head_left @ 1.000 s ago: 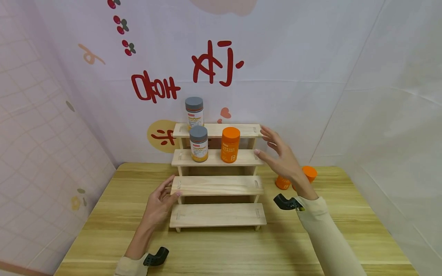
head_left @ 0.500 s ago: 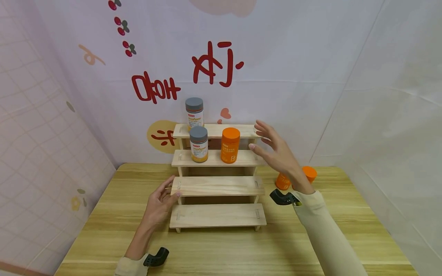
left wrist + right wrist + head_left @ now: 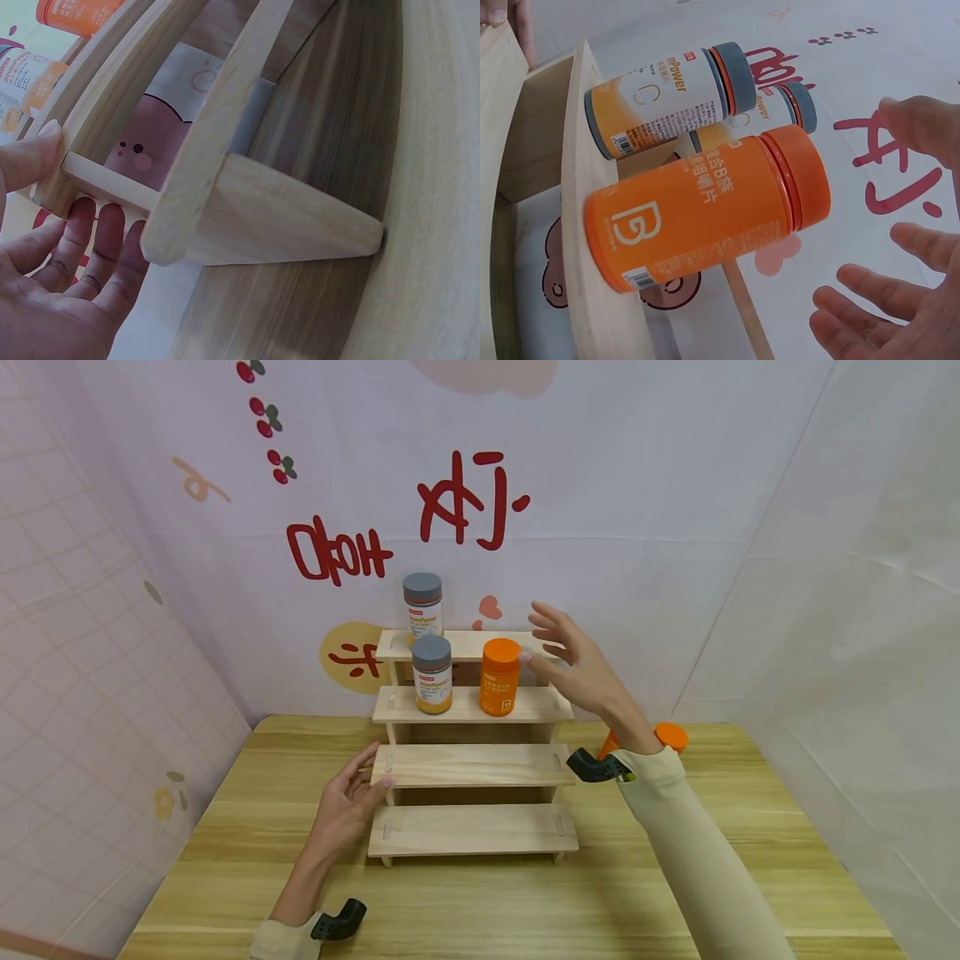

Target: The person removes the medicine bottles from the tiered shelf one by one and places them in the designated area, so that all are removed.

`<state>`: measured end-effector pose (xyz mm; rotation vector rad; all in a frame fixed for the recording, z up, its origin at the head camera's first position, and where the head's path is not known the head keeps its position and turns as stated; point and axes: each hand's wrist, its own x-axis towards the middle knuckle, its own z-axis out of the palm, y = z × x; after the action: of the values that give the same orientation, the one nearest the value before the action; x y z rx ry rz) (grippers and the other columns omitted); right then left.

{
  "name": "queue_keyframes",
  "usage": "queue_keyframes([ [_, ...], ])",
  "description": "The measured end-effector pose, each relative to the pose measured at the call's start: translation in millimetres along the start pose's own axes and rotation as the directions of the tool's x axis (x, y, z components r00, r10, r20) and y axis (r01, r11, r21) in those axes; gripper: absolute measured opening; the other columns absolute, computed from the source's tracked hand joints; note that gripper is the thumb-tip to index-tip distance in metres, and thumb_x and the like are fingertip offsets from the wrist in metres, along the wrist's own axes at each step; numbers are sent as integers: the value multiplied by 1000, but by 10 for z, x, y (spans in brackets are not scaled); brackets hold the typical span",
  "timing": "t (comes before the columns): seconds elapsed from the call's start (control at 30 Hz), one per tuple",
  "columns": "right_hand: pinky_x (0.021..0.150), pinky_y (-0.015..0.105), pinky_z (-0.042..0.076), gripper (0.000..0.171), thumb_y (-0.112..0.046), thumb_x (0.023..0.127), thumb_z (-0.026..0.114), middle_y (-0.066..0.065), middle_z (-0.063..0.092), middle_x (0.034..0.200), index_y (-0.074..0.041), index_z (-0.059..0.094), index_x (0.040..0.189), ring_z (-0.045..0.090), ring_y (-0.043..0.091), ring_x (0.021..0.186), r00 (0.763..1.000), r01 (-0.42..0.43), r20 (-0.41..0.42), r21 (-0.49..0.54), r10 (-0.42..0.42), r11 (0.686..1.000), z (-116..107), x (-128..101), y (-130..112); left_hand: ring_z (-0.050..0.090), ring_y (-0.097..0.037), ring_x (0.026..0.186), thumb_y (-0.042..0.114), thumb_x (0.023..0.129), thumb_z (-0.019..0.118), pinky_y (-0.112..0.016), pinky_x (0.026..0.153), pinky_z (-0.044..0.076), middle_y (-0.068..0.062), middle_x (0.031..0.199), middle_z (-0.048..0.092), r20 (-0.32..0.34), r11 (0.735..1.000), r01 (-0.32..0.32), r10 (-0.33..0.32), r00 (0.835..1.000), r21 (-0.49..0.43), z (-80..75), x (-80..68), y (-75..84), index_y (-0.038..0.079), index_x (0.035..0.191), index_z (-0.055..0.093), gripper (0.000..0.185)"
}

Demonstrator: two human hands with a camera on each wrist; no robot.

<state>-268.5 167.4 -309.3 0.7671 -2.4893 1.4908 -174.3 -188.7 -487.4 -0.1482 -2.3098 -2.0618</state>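
One wooden stepped rack (image 3: 472, 764) with four shelves stands on the wooden table (image 3: 225, 827). Three bottles are on it: one grey-capped bottle (image 3: 422, 603) on the top shelf at about 11 o'clock from the rack's middle, a second grey-capped bottle (image 3: 432, 672) on the next shelf down, and one orange bottle (image 3: 500, 676) beside it at its 3 o'clock, upright on that same shelf. The two lower shelves hold nothing.

The right hand (image 3: 573, 664) is raised at the orange bottle's 3 o'clock, fingers spread and loosely curved, gripping nothing; its thumb tip is at the bottle's cap, though whether it touches cannot be told. In the right wrist view the orange bottle (image 3: 705, 214) fills the middle and the fingers (image 3: 870, 300) stand apart from it.

The left hand (image 3: 347, 806) rests at the rack's 9 o'clock, fingers straight, fingertips against the end of the third shelf from the top; the left wrist view shows the fingers (image 3: 82, 247) lying against the rack's side frame (image 3: 225, 217), holding nothing.

Behind the right sleeve, at the rack's 3 o'clock, two more orange bottles (image 3: 670, 737) lie on the table, partly hidden.
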Motion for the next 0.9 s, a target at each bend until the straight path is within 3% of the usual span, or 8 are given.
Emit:
queue_keyframes([
  [0.17,122,53,33,73,-32,98,70,8,42,161,-34,33,160,43,31,146,1000,-20,22,26,19,999,34,132,-46,60,-3,109,15,98,71,-17,86,54,-17,145,46,3,1000,10,-10,1000,5,-7,-1,-1,17,160,37,70],
  [0.43,121,54,35,76,-34,97,70,12,42,161,-24,32,161,46,32,144,999,-21,46,44,19,999,104,329,-138,60,-4,110,16,99,70,-18,87,55,-17,145,45,6,1000,16,-16,1000,7,-10,3,-10,19,160,36,70],
  [0.9,120,52,38,76,-37,96,71,9,46,159,-27,33,161,47,32,143,991,-105,88,35,102,994,258,641,-272,60,-4,110,17,99,70,-18,87,54,-16,145,46,8,1000,10,-10,1000,10,-17,0,-15,20,160,37,69],
])
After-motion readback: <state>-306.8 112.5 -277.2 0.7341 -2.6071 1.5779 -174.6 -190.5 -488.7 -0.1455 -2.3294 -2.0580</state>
